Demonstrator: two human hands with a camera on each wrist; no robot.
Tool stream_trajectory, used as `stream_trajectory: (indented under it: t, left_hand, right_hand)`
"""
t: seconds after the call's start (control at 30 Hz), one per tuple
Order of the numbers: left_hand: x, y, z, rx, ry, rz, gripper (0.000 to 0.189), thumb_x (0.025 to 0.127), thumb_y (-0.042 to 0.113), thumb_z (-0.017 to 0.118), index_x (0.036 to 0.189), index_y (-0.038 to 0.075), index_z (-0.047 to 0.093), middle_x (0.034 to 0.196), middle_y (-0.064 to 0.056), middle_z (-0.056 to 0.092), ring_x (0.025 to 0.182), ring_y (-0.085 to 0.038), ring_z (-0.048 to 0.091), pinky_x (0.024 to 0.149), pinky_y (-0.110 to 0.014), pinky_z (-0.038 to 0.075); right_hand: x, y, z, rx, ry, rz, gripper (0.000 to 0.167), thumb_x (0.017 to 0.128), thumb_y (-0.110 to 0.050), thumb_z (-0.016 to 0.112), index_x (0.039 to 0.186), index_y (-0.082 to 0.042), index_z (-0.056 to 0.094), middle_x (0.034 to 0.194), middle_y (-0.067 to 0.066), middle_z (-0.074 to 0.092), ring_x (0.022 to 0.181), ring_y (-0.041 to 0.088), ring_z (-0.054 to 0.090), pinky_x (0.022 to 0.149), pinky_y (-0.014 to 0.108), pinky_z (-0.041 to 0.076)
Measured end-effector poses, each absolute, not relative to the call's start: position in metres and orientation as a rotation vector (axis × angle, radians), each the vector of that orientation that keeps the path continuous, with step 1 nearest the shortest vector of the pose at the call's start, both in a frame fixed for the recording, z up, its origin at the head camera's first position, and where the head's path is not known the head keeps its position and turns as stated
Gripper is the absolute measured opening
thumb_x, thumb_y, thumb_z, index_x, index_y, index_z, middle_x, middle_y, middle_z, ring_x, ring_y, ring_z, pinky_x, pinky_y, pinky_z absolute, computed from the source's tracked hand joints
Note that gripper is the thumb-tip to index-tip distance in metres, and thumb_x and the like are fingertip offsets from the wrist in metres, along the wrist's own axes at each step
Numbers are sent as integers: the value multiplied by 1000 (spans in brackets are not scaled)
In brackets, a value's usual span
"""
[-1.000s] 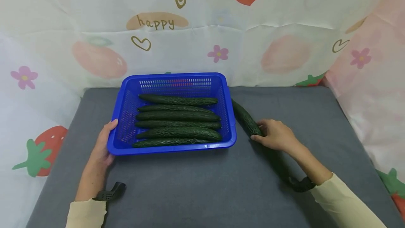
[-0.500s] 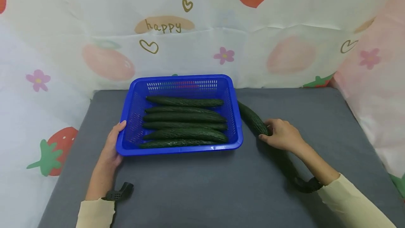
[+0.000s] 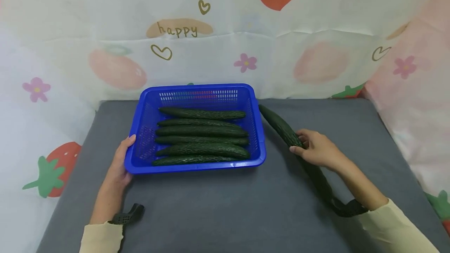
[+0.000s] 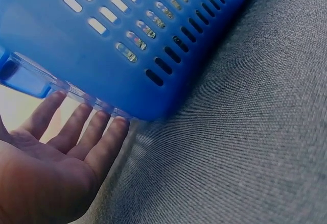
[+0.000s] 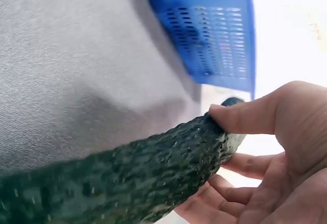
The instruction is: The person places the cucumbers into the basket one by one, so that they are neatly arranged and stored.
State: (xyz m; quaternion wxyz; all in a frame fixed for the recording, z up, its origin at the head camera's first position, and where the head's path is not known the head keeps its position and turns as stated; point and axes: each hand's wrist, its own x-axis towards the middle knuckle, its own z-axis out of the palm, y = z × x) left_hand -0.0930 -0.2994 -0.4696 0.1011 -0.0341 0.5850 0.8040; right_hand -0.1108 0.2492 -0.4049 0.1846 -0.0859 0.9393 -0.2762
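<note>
My left hand [image 3: 117,167] grips the left side of a blue plastic basket [image 3: 197,167], thumb over the rim. In the left wrist view its fingertips [image 4: 121,123] press along the basket's outer edge, below the perforated wall. Inside the basket several dark green cucumbers [image 3: 202,130] lie side by side. To its right, my right hand [image 3: 320,149] holds one long cucumber [image 3: 281,128] around the middle, slanting with its far tip beside the basket's right rim. The right wrist view shows the thumb [image 5: 245,117] across this bumpy cucumber, fingers curled beneath, and its shadow on the cloth below.
A grey cloth [image 3: 218,210] covers the table. Behind and at both sides hangs a pale printed curtain [image 3: 270,46] with fruit and flower patterns, close to the basket's back edge. Black wrist mounts [image 3: 128,214] sit at both wrists.
My right hand has lifted the cucumber and shifted slightly right, bringing its far tip fully into view beside the basket. The left hand and basket stay in place; the head view sways slightly.
</note>
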Motion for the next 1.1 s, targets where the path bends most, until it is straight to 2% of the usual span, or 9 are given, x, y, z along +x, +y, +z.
stream_trajectory:
  t: [0.23,0.4,0.53,0.7,1.1]
  left_hand:
    - [-90,-303,-469,-85,1749,2349,35,114,39,39,144,24,45,123,9,71,107,-7,70,88,-26,60]
    - [-93,-300,-469,-82,1779,2299,44,113,42,39,153,22,37,132,8,67,115,-9,68,93,-28,59]
    - [-95,-299,-468,-59,1782,2284,48,114,42,38,157,23,32,138,8,63,119,-9,66,96,-28,58]
    - [-93,-300,-469,-102,1771,2307,41,113,41,39,151,24,37,131,10,67,113,-7,67,93,-26,58]
    - [-92,-299,-468,-162,1751,2331,37,113,43,41,146,25,40,126,11,69,110,-6,68,91,-25,58]
  right_hand:
    - [-108,248,-399,-252,2663,-776,69,108,-39,61,158,3,38,145,39,55,125,53,62,92,63,54]
    - [-105,246,-389,-266,2753,-787,67,106,-40,64,154,4,45,138,36,62,119,50,66,88,62,56]
    - [-102,239,-377,-262,2833,-825,63,104,-38,68,150,2,52,135,32,66,119,47,68,92,63,55]
    - [-103,223,-361,-290,2875,-904,58,104,-39,69,146,-1,57,139,26,67,122,45,68,99,64,53]
    - [-134,165,-321,-446,2864,-850,58,103,-39,69,149,-7,57,134,19,71,119,36,69,95,57,55]
